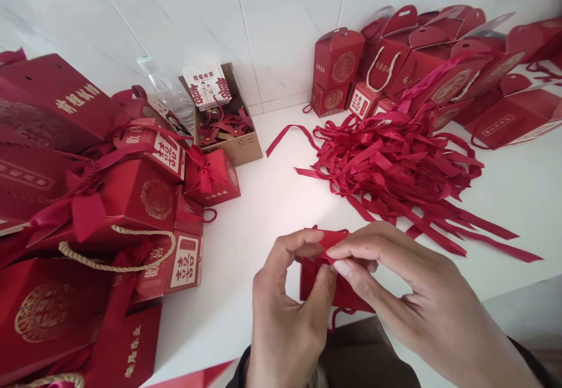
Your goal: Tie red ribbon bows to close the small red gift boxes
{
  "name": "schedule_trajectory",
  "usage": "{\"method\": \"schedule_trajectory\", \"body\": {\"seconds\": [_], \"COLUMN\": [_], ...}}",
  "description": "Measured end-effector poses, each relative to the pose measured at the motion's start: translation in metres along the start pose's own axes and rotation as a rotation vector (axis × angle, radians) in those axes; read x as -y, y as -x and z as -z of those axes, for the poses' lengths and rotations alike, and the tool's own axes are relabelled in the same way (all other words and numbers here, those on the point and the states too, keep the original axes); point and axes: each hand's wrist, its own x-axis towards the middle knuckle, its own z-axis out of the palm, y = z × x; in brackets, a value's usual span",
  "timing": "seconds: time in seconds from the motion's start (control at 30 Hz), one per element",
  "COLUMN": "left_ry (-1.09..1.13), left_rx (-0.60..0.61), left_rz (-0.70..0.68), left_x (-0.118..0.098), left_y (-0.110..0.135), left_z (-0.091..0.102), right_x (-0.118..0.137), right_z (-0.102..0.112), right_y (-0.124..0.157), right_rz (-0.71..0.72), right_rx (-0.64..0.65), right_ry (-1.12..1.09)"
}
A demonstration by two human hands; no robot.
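A small red gift box stands on the white table close in front of me, mostly covered by my hands. Over its top, a red ribbon is bunched between my fingertips. My left hand pinches the ribbon from the left with thumb and fingers. Meeting it from the right, my right hand pinches the ribbon between thumb and forefinger. The fingertips of both hands nearly touch. How the ribbon is looped or knotted is hidden by the fingers. A thin red cord shows at the box's near side.
Beyond my right hand lies a tangled heap of red ribbons. Red boxes with bows are stacked at left. A cardboard carton holding cards and red pieces stands near the tiled wall. More red handled boxes line the back right.
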Motion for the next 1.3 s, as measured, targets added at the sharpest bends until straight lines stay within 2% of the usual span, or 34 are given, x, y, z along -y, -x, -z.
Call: {"method": "schedule_trajectory", "body": {"seconds": [0.13,0.2,0.37,0.43,0.6,0.67,0.87,1.0,1.13,1.2,1.3], "left_ry": [-0.14,-0.113,0.067,0.105,0.076,0.054,0.004,-0.071,-0.109,-0.11,-0.043], "left_rx": [0.089,0.108,0.004,-0.022,0.114,0.138,0.235,0.317,0.325,0.358,0.381], "left_rz": [0.005,0.042,0.161,0.156,0.127,0.143,0.158,0.073,-0.017,-0.003,0.107], "left_x": [0.003,0.005,0.007,0.005,-0.001,-0.002,-0.003,-0.005,-0.01,-0.012,-0.011], "left_y": [-0.003,-0.004,-0.001,-0.001,-0.008,-0.011,-0.013,-0.011,-0.009,-0.01,-0.014], "left_z": [0.004,0.005,0.003,0.001,-0.002,-0.004,-0.008,-0.007,-0.006,-0.007,-0.007], "right_x": [-0.002,-0.004,-0.008,-0.007,-0.004,-0.003,-0.003,-0.004,-0.006,-0.006,-0.009], "right_z": [0.002,0.004,0.011,0.015,0.019,0.021,0.024,0.022,0.019,0.018,0.019], "right_y": [-0.002,-0.001,0.007,0.009,0.006,0.003,-0.001,-0.008,-0.013,-0.013,-0.011], "right_rz": [0.003,-0.008,-0.007,0.003,0.045,0.063,0.026,-0.007,-0.006,0.001,-0.016], "right_rx": [-0.045,-0.09,-0.161,-0.141,0.024,0.048,0.053,0.032,-0.004,0.008,0.009], "right_ry": [0.049,0.072,0.123,0.113,0.05,0.024,-0.025,-0.044,-0.042,-0.045,-0.053]}}
